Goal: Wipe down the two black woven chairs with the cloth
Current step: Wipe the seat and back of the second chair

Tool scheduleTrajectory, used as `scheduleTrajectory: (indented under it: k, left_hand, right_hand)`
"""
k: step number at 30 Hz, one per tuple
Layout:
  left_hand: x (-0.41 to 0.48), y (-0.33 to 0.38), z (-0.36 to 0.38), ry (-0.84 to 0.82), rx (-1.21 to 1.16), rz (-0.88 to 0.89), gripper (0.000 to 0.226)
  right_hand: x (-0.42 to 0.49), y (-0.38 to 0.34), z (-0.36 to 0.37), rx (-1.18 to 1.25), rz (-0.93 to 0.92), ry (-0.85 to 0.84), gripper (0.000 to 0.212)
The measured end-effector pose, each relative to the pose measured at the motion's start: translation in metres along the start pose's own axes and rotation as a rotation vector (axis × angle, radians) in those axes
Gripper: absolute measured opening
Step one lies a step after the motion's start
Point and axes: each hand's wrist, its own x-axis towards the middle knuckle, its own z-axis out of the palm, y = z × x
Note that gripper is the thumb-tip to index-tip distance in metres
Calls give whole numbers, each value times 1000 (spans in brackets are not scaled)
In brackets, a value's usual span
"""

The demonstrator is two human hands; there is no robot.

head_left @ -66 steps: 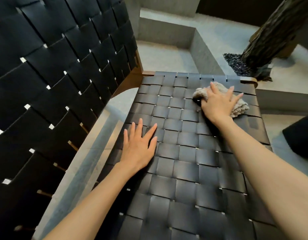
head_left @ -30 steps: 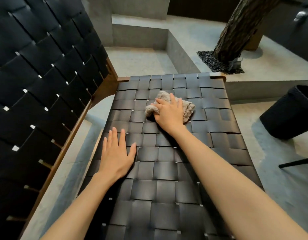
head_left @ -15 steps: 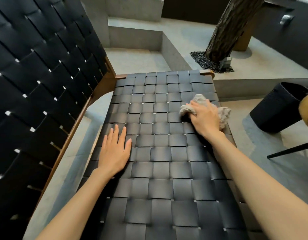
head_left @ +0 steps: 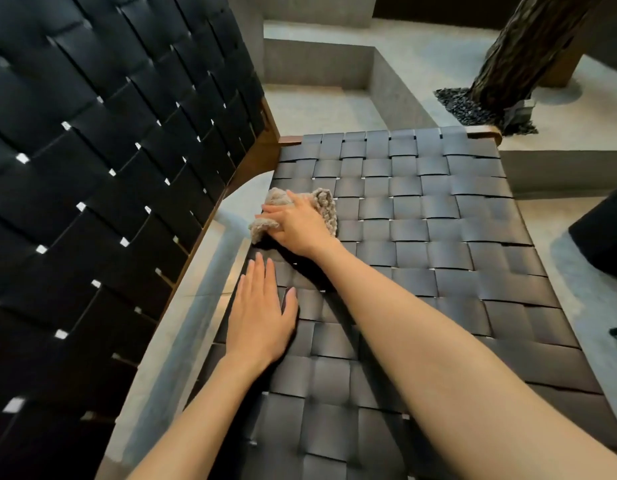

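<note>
The beige cloth [head_left: 326, 207] is lying bunched on the chair's woven seat [head_left: 438, 237], at its left edge near the woven backrest [head_left: 109, 150]. The right hand [head_left: 296, 225] is pressing it down, fingers together and fairly straight. The thumb is hidden, so it may be pinching. The left hand [head_left: 262, 317] is resting flat just beside it, fingers straight, bracing. Wiping well here probably means running strokes along the strips, spreading the pressure evenly and working right over the edge.
</note>
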Motion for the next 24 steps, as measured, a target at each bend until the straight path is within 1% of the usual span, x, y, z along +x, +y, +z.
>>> scheduleTrajectory:
  k: [2, 4, 7, 11, 14, 20, 24]
  left_hand:
    - [0, 1, -1, -2, 5, -3, 68]
    - [-1, 1, -2, -11, -1, -4, 69]
    - [-2, 2, -4, -40, -5, 3, 68]
    - [-7, 4, -8, -64, 0, -7, 66]
    - [-14, 14, -7, -105, 8, -32, 68]
    - [-40, 38, -2, -138, -27, 43, 67]
    - [-50, 36, -6, -158, -29, 90, 65]
  right_hand:
    - [-7, 2, 0, -14, 8, 29, 40]
    - [-18, 3, -1, -9, 56, 65, 41]
    - [-39, 12, -8, -61, 124, 75, 41]
    - [-86, 48, -25, -113, 295, 107, 41]
    - [-125, 77, -41, -163, 433, 126, 42]
    - [-196, 105, -65, -91, 704, 204, 46]
    - [-217, 97, -68, -3, 812, 276, 46]
